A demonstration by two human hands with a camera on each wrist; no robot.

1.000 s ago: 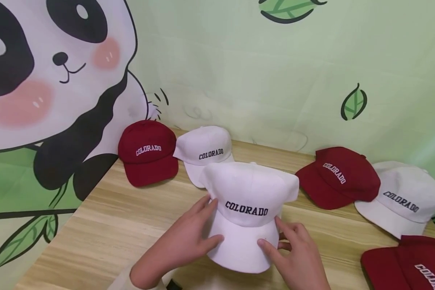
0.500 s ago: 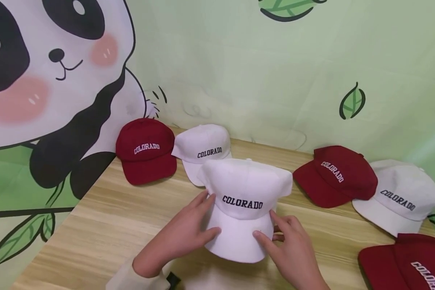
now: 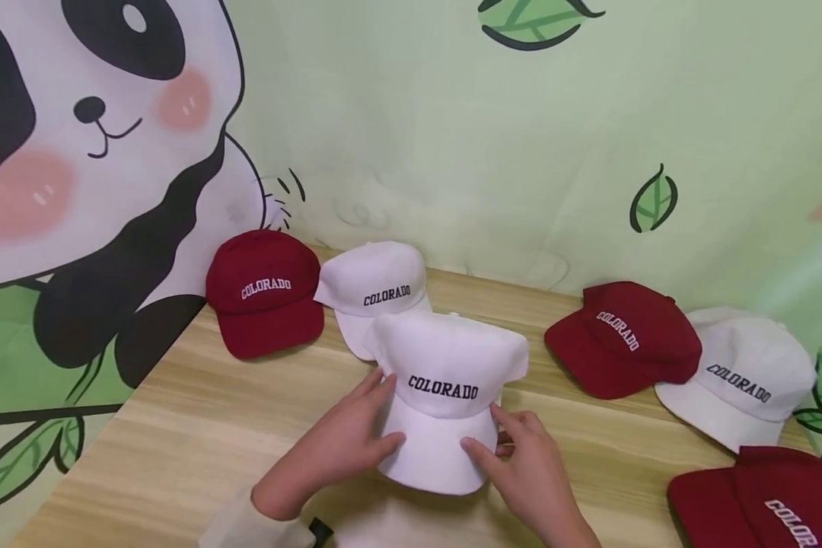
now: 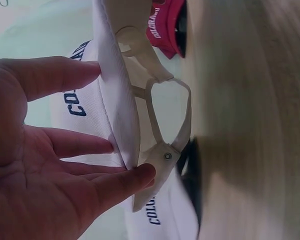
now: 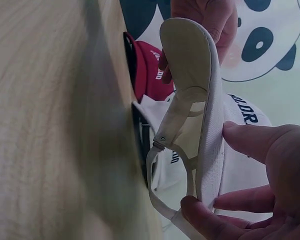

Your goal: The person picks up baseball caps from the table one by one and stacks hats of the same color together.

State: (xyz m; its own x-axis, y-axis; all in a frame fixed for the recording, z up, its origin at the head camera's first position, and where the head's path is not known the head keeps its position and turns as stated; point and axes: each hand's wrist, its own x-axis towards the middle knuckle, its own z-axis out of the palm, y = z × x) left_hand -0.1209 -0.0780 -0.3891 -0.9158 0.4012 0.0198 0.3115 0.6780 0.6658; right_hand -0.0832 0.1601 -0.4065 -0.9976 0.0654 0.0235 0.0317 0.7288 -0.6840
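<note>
A white cap (image 3: 445, 350) lettered COLORADO in black is held by both hands, brim toward me, at the middle of the head view. My left hand (image 3: 349, 434) pinches its left side, the thumb on top of the brim. On the opposite side my right hand (image 3: 527, 460) grips the brim edge between thumb and fingers. The left wrist view shows the cap's open underside and its back strap (image 4: 182, 120) with a snap, raised off the table. Just behind it stands another white cap (image 3: 377, 278), partly covered by the held one.
A red cap (image 3: 263, 293) sits at the back left of the wooden table (image 3: 199, 441). To the right are another red cap (image 3: 626, 339), a white cap (image 3: 740, 373) and a nearer red cap (image 3: 767, 495), cut off by the frame. A panda-print backdrop (image 3: 438, 137) hangs behind.
Both hands have carried the white cap slightly left and a little farther from me, their grip unchanged. The head view has turned slightly, shifting everything left. The other caps have stayed in place.
</note>
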